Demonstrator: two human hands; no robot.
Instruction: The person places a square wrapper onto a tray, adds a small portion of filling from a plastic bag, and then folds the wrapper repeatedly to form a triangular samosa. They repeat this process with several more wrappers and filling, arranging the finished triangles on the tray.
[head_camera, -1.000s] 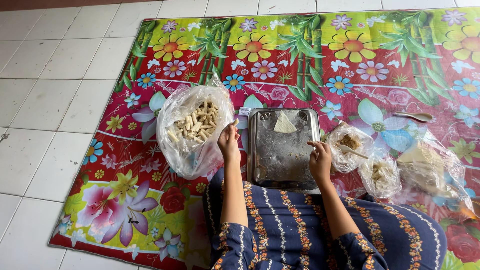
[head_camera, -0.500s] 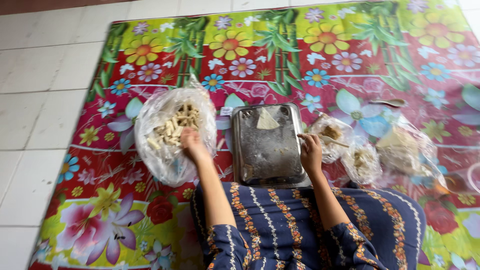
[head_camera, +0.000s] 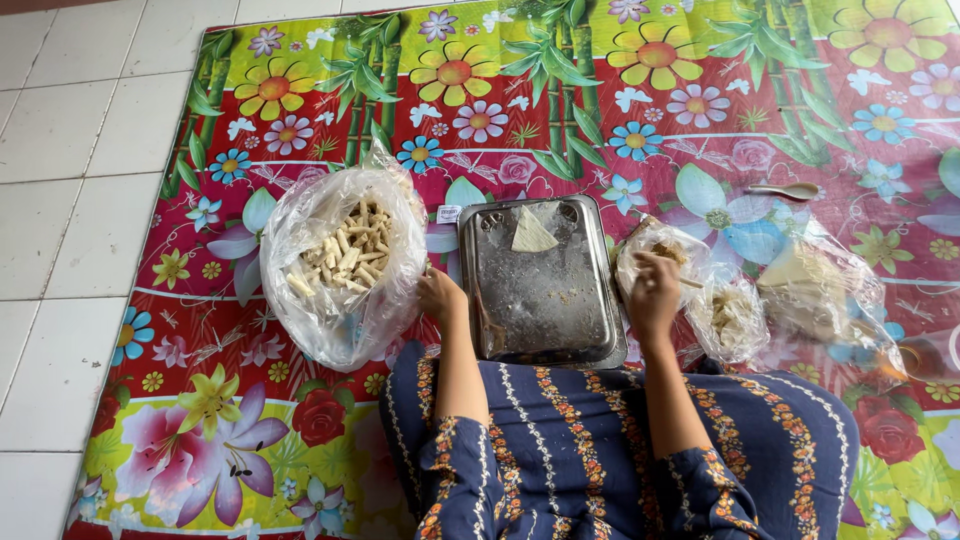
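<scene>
My left hand (head_camera: 440, 296) rests between the bag of pale sticks (head_camera: 345, 262) and the steel tray (head_camera: 540, 282); its fingers I cannot tell. My right hand (head_camera: 652, 292) pinches a stick at the small filling bag (head_camera: 660, 250). Best scoop lightly, keep bag mouth open.

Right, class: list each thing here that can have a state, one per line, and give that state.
Metal tray: upright, nearly bare, one triangular wrapper lying in it.
Large plastic bag: open, holding pale stick-shaped pieces.
Small bag: open, right hand reaching in.
Left hand: beside the large bag.
Spoon: lying flat on the mat.
</scene>
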